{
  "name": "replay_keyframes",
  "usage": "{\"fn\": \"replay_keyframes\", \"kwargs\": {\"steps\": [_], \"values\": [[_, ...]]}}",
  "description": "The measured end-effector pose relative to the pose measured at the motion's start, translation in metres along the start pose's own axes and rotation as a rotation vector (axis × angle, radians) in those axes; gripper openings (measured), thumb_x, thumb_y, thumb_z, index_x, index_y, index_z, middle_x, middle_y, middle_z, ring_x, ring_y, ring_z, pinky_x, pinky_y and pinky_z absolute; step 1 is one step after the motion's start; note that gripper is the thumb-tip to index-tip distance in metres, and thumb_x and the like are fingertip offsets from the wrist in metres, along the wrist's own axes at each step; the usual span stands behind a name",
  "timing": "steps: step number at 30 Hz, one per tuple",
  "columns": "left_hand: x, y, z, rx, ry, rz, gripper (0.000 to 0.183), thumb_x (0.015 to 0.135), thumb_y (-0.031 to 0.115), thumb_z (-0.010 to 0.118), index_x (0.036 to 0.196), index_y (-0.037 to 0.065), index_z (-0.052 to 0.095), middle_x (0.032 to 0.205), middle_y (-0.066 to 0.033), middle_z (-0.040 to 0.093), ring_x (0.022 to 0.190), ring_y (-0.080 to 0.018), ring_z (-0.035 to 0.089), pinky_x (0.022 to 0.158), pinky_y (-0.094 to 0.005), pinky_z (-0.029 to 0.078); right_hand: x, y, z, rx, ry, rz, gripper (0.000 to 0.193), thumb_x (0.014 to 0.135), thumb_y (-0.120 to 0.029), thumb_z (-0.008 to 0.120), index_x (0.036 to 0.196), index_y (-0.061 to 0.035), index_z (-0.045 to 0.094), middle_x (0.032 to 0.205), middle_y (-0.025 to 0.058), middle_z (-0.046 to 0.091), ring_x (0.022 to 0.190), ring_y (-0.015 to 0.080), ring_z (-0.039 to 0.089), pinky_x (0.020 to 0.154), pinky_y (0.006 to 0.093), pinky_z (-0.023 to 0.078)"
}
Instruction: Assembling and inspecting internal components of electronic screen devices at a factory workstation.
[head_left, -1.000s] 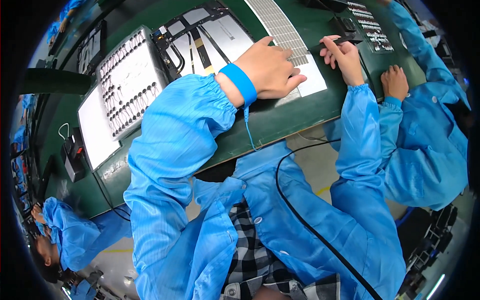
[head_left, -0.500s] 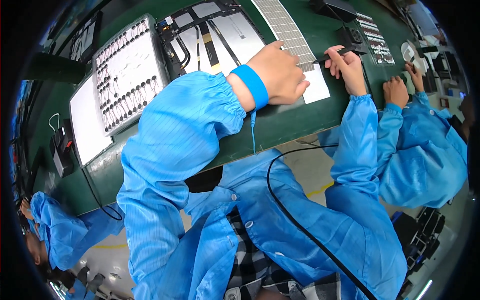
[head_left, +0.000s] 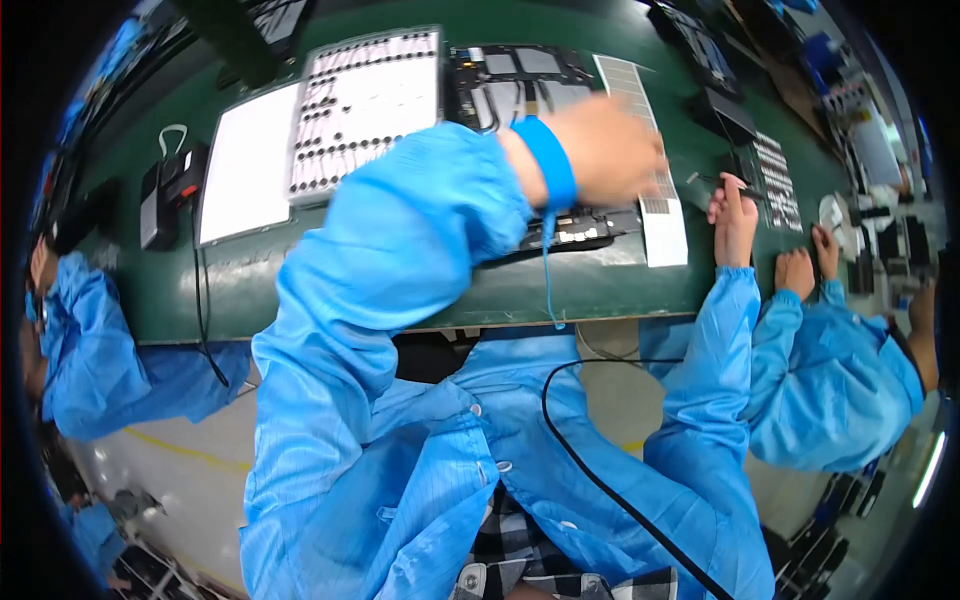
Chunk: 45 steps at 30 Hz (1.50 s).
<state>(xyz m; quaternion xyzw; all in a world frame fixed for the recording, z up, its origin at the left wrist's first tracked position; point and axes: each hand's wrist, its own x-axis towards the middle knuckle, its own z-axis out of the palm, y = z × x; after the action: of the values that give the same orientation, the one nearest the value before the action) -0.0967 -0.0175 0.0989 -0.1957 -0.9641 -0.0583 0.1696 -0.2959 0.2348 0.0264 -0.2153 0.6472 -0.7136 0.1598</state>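
Note:
My left hand [head_left: 605, 152], with a blue wrist strap [head_left: 545, 165], is smeared by motion above an opened flat electronic device [head_left: 525, 64] and the left edge of a label sheet [head_left: 665, 235]. It hides part of both, and its fingers cannot be made out. The sheet is a long white strip with rows of small beige labels. To the right of the sheet, my right hand [head_left: 735, 218] pinches black tweezers [head_left: 708, 179]. Their tip points left toward the sheet, apart from it. Whether the tip holds anything is too small to tell.
A clear tray [head_left: 438, 90] of small black round parts with wires lies left of the device, beside a white sheet [head_left: 240, 185]. A black box [head_left: 155, 205] with a cable stands farther left. Rightward are a dark stand [head_left: 722, 115], a parts card [head_left: 778, 185] and a co-worker's hands [head_left: 795, 272].
The whole view has turned and shifted. My left hand, earlier sharp over the device and sheet, is now blurred. My right hand has drawn the tweezers away from the sheet, to the right.

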Motion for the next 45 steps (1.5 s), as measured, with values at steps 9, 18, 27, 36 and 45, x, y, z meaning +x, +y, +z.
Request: {"fn": "replay_keyframes", "kwargs": {"steps": [9,18,27,36,45], "values": [[-0.135,-0.080,-0.008,0.062,0.490,-0.522,0.037,0.087,0.026,0.069,0.117,0.006,0.060,0.111,-0.0121,0.061,0.104,-0.0345,0.060,0.089,-0.0428,0.049,0.052,-0.052,0.182,-0.168,-0.379,-0.201,0.039,0.101,-0.036,0.055,0.113,-0.0008,0.066,0.081,-0.0021,0.059,0.067,0.0037,0.052,0.056,0.0203,0.040],[-0.129,-0.071,0.002,-0.100,0.518,-0.566,0.038,0.090,0.025,0.065,0.122,0.006,0.057,0.128,-0.0101,0.059,0.112,-0.0330,0.060,0.094,-0.0400,0.050,0.105,-0.014,0.252,-0.357,-0.544,-0.139,0.041,0.096,-0.042,0.063,0.101,-0.0019,0.067,0.081,0.0029,0.065,0.068,0.0058,0.059,0.060,0.0193,0.045],[-0.126,-0.070,0.000,-0.092,0.487,-0.570,0.030,0.093,0.023,0.061,0.120,0.010,0.062,0.127,-0.0091,0.060,0.110,-0.0320,0.060,0.093,-0.0412,0.049,0.098,-0.026,0.262,-0.297,-0.547,-0.062,0.034,0.098,-0.031,0.061,0.089,0.0009,0.068,0.069,0.0049,0.068,0.053,0.0077,0.061,0.047,0.0177,0.045],[-0.123,-0.077,0.003,0.011,0.439,-0.525,0.026,0.095,0.023,0.057,0.119,0.016,0.067,0.126,-0.0073,0.061,0.118,-0.0279,0.055,0.096,-0.0420,0.041,0.097,-0.024,0.266,-0.286,-0.542,-0.047,0.035,0.098,-0.033,0.062,0.089,0.0002,0.068,0.069,0.0059,0.069,0.055,0.0094,0.064,0.048,0.0193,0.046],[-0.113,-0.075,0.003,0.171,0.280,-0.461,0.030,0.100,0.023,0.047,0.124,0.017,0.063,0.140,0.0019,0.054,0.130,-0.0240,0.048,0.107,-0.0438,0.032,0.084,-0.040,0.260,-0.200,-0.447,-0.126,0.034,0.099,-0.031,0.061,0.085,0.0005,0.066,0.068,0.0056,0.067,0.052,0.0096,0.061,0.046,0.0206,0.046]]}}
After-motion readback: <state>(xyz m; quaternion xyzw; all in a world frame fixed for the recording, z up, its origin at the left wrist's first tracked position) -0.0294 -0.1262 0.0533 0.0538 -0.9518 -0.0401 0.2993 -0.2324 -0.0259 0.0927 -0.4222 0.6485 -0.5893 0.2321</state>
